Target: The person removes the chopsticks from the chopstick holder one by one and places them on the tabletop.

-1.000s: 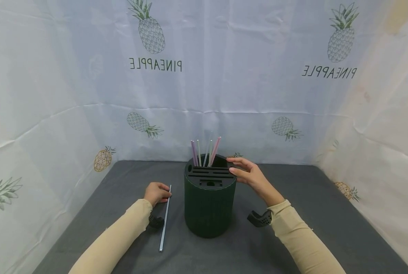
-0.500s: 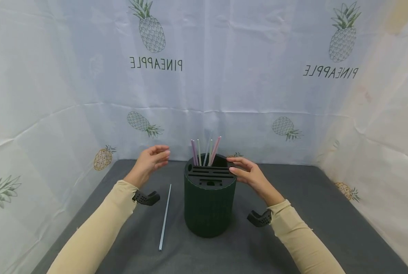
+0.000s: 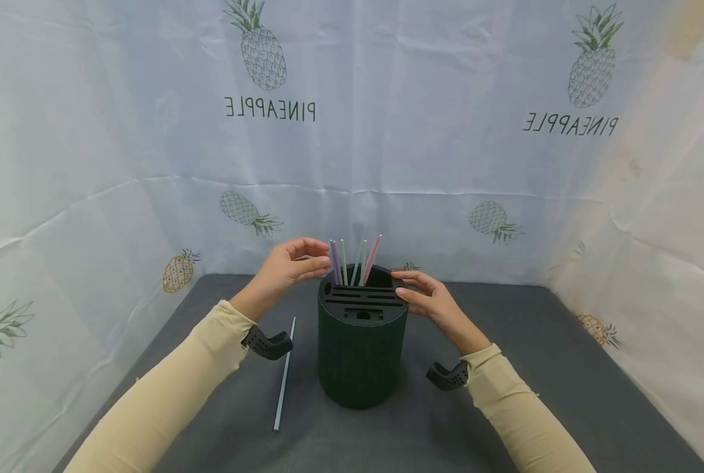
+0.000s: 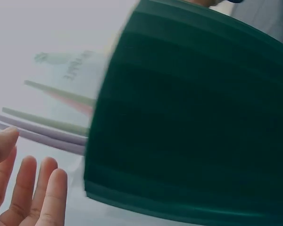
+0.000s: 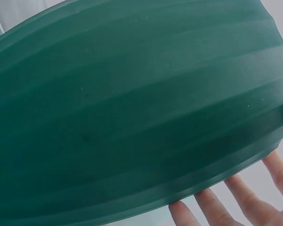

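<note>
A dark green ribbed desk organizer [image 3: 360, 361] stands upright, its black top [image 3: 360, 299] pierced by slots and a larger opening. Several thin straw-like sticks [image 3: 344, 263], among them purple, pale green, clear and pink, rise from the opening. Just left of them is my left hand [image 3: 286, 266], thumb and fingers apart. In the left wrist view its thumb tip [image 4: 9, 136] overlaps the end of a purple stick [image 4: 47, 140]. On the organizer's right, my right hand [image 3: 440, 309] touches the rim, with spread fingertips [image 5: 205, 197] against the ribbed wall.
A thin pale blue stick [image 3: 283, 387] lies on the dark grey tabletop [image 3: 221, 407], left of the organizer and partly behind the left wrist's camera mount [image 3: 269, 343]. White pineapple-print cloth [image 3: 422, 157] encloses the back and sides.
My left hand has left the pale blue stick on the table, risen, and moved right to beside the purple sticks. My right hand stays at the organizer's rim.
</note>
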{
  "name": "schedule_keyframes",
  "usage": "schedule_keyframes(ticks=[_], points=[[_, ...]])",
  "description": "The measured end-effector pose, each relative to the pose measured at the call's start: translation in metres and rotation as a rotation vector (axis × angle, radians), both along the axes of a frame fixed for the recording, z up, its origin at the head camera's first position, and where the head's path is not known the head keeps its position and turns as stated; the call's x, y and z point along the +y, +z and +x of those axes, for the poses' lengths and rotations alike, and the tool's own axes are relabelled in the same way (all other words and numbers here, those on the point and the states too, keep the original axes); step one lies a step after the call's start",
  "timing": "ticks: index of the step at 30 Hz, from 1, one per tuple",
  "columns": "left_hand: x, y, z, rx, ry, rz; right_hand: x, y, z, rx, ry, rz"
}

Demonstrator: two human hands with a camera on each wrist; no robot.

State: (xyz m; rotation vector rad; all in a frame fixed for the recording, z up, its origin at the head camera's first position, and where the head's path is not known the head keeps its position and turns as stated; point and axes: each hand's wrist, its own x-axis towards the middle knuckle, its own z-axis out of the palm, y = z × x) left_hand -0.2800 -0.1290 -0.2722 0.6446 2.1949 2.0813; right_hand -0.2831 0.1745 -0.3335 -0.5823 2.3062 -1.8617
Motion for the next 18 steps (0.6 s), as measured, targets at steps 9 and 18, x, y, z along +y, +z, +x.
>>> schedule_keyframes(ticks=[9,18], points=[[0.011,-0.007,0.0,0.026,0.032,-0.07,0.0,0.0,0.0,0.002,-0.003,-0.002],[0.014,-0.011,-0.003,0.046,0.05,-0.08,0.001,-0.001,0.0,0.008,0.005,-0.005]])
